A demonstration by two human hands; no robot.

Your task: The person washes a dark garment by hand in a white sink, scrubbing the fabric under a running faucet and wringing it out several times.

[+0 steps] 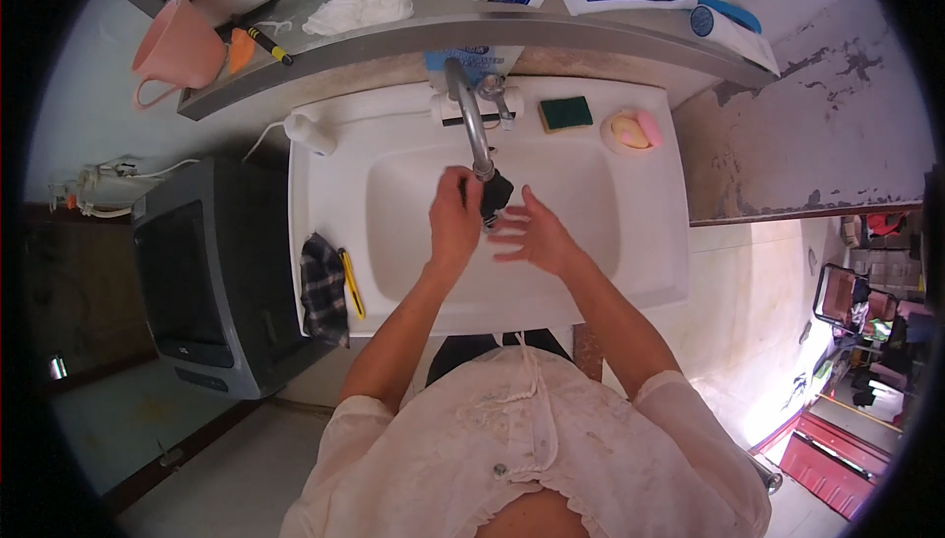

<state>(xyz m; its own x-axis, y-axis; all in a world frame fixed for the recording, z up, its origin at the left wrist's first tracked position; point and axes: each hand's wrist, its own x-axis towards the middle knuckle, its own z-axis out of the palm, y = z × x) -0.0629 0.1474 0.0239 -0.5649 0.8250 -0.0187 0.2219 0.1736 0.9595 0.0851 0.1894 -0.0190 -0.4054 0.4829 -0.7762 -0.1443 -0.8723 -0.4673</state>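
Two bare forearms reach up from the lower edge over a white ceramic basin point(394, 272); the left hand point(454, 226) is curled closed around a small dark object point(495, 195) held directly under the spout of the curved metal tap point(470, 110), while the right hand point(532, 235) hovers just beside it with fingers spread and grasping nothing; what the dark object is I cannot tell. It lies just to the left of the right hand's fingertips, its long axis running roughly up and down in the view, so the left hand is plainly the nearer, already touching it. On the basin's left rim lie a folded checked cloth point(323, 287) and a yellow-handled tool point(351, 282), well apart from both hands; at the far rim sit a green-and-yellow sponge point(565, 113) and a pink-and-yellow soap in a dish point(632, 129); beyond, a grey shelf point(443, 31) carries a crumpled white cloth point(359, 6), white tubes and a pink plastic cup point(180, 46).
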